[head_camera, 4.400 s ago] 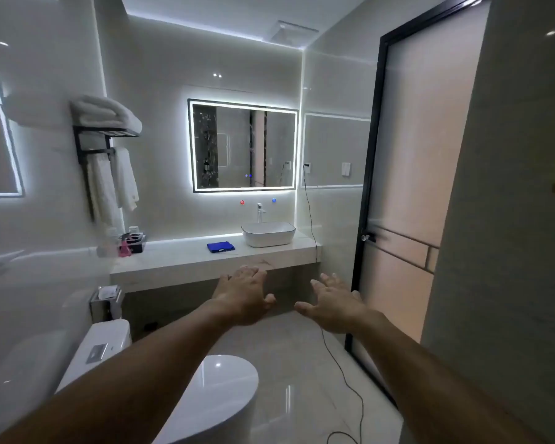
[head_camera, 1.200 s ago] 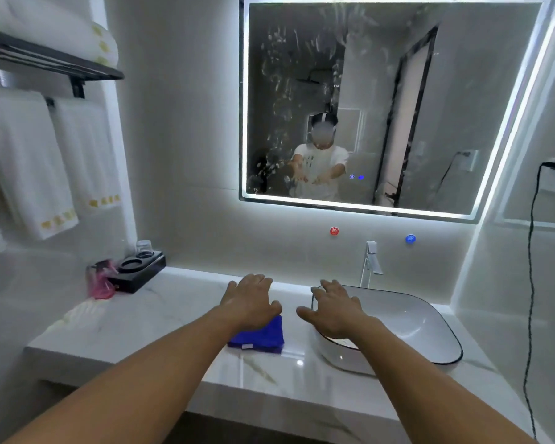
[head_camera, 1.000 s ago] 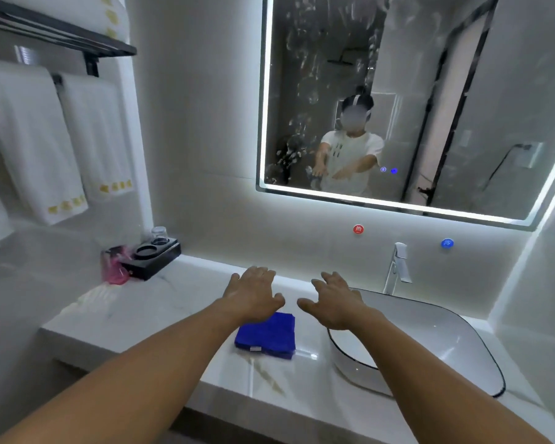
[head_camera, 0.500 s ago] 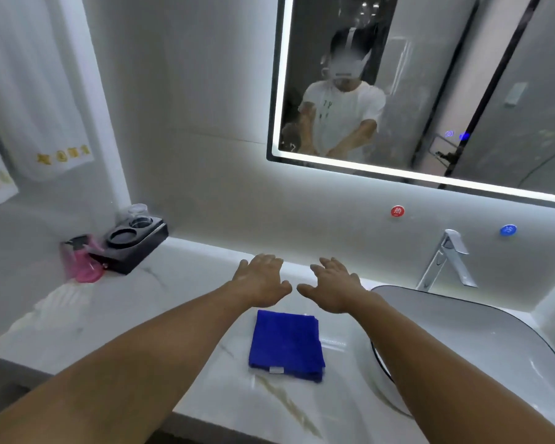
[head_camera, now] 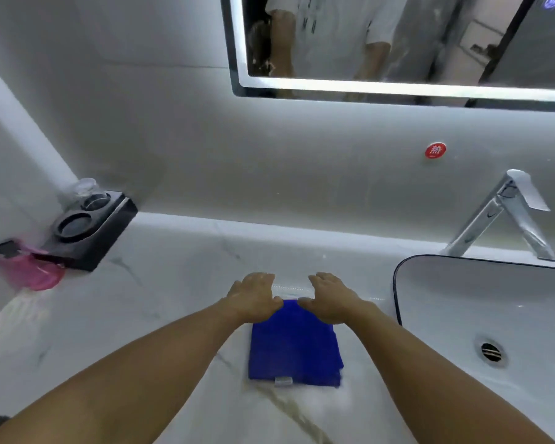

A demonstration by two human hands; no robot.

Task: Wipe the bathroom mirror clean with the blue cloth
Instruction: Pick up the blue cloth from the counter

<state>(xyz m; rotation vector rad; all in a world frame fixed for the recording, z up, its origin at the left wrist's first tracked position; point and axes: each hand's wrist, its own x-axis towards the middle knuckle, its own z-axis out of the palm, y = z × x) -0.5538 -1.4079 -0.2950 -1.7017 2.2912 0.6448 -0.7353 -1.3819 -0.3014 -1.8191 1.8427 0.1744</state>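
Note:
A folded blue cloth (head_camera: pixel 293 346) lies flat on the white marble counter (head_camera: pixel 161 299), a small white tag at its near edge. My left hand (head_camera: pixel 253 298) and my right hand (head_camera: pixel 329 298) hover palm down, side by side, over the cloth's far edge with fingers relaxed and holding nothing. Whether they touch the cloth I cannot tell. The lit mirror (head_camera: pixel 430 40) hangs on the wall above, only its lower part in view, reflecting a person in a white shirt.
A white basin (head_camera: pixel 494 302) with a dark rim sits right of the cloth, a chrome tap (head_camera: pixel 507 216) behind it. At the left stand a black tray (head_camera: pixel 90 229) with a glass and a pink bottle (head_camera: pixel 29 270). A red sticker (head_camera: pixel 435 150) marks the wall.
I have moved closer and the view has tilted down. Both hands have come down toward the far edge of the cloth, which now lies under and between them.

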